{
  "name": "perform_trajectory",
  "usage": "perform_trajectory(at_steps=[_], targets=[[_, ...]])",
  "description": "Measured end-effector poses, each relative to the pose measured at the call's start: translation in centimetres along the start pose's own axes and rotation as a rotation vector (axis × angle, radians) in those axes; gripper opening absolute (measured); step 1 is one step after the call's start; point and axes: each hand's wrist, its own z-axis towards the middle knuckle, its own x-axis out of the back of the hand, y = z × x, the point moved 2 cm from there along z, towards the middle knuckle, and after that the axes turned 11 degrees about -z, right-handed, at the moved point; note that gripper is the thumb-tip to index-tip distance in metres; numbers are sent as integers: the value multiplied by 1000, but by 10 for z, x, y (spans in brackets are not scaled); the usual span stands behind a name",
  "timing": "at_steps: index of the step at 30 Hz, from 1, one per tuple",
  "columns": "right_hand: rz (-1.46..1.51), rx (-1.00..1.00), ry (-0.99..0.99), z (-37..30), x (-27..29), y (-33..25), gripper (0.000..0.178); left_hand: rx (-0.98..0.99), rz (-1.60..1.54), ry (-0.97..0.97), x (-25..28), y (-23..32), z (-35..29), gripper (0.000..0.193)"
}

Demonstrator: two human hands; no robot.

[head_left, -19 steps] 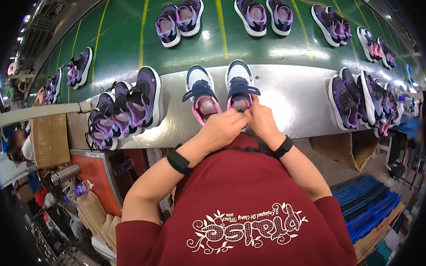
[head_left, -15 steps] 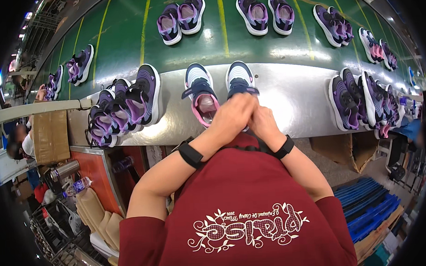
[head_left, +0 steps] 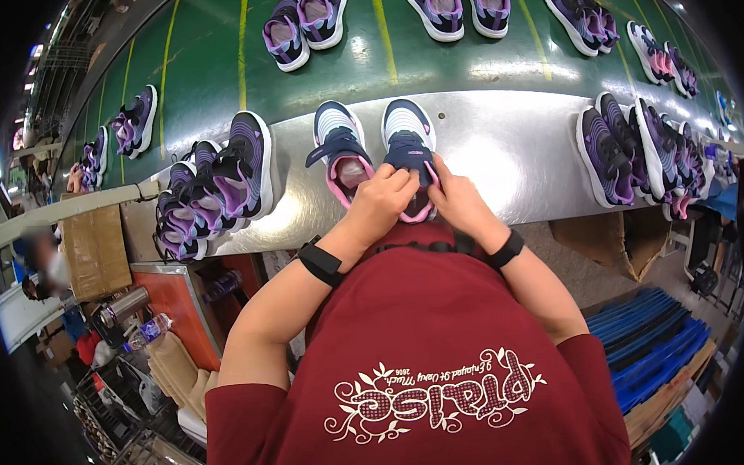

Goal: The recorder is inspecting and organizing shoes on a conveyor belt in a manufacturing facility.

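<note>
Hands meeting on one shoe here: the left hand (head_left: 385, 201) and right hand (head_left: 459, 203) both pinch the strap area of a navy low-top sneaker with pink lining (head_left: 409, 149), fingers closed on it. It sits on the shiny steel table (head_left: 517, 158), about 12 o'clock from the person's chest. Its twin, a matching navy sneaker with the strap flapped open (head_left: 340, 149), lies just beside at 9 o'clock. Purple sneakers piled together (head_left: 211, 189) sit further that way.

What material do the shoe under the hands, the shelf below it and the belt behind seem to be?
Shoe: likely navy textile with a white rubbery toe.
Shelf: brushed metal, grey with soft glare.
Belt: smooth green rubber or plastic, glossy highlights.
Left hand and right hand grip the shoe.
</note>
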Motion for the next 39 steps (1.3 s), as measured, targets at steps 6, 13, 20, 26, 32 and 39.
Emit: perform_trajectory(at_steps=[6, 13, 20, 26, 32, 39], targets=[[635, -386, -138, 7, 52, 8, 40, 81, 46, -137, 2, 7, 3, 40], [689, -207, -219, 39, 53, -15, 36, -21, 149, -136, 1, 9, 9, 32], [890, -334, -303, 25, 37, 22, 27, -36, 93, -145, 5, 10, 15, 31], [1140, -436, -371, 13, 13, 35, 26, -16, 59, -172, 3, 5, 16, 31], [1115, -472, -425, 10, 4, 34, 28, -2, 57, -209, 2, 3, 13, 27], [1148, -611, -568, 7, -21, 42, 38, -27, 8, -188, 3, -1, 16, 26]])
